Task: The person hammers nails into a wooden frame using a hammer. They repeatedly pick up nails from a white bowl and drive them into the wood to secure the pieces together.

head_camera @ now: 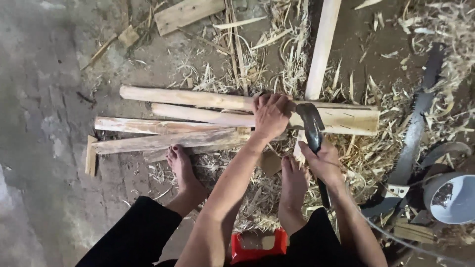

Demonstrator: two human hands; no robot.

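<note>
Several rough wooden sticks [168,129] lie side by side on the floor in front of my bare feet. My left hand [270,115] is closed over the stick ends near the middle. My right hand [324,160] grips the dark handle of a hatchet-like blade tool [310,123]. Its metal head rests against the wide flat end of a pale wooden piece [354,120]. My left foot [180,165] and right foot [294,179] rest on the shavings just below the sticks.
A hand saw [413,133] lies at the right, beside a grey round container [452,198]. A long pale board [322,47] runs upward. Wood shavings [267,64] cover the floor. A red stool [255,247] sits under me. A wood offcut [185,14] lies at the top.
</note>
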